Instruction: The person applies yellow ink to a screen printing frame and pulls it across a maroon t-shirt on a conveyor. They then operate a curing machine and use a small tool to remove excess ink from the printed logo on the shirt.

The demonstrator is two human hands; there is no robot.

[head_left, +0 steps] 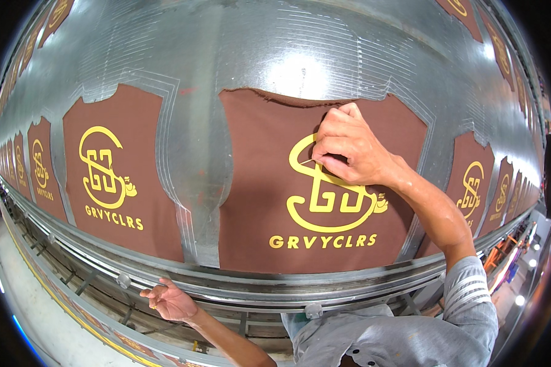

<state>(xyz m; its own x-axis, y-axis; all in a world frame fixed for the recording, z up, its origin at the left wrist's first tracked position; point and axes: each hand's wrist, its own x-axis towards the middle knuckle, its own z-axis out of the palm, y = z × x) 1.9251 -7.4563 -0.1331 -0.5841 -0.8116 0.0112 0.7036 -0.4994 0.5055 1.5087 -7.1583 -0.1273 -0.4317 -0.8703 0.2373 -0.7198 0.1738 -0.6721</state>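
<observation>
A brown fabric shirt panel (260,183) with a yellow print (333,226) lies flat before me, its top edge rolled and frayed. Over the upper part of the print, my right hand (352,150) is closed, thumb and forefinger pinched together. A thin, pale, thread-like sliver (307,161) sticks out from that pinch above the yellow curve; its exact kind is too small to tell. My left hand (172,301) hangs off the table's near edge, palm partly up, with fingers loosely apart and nothing in it.
Matching printed panels lie to the left (125,177) and right (469,177) along the long grey table (208,43). White guide lines mark its surface. A metal rail (226,289) runs along the near edge. Further panels show at the far corners.
</observation>
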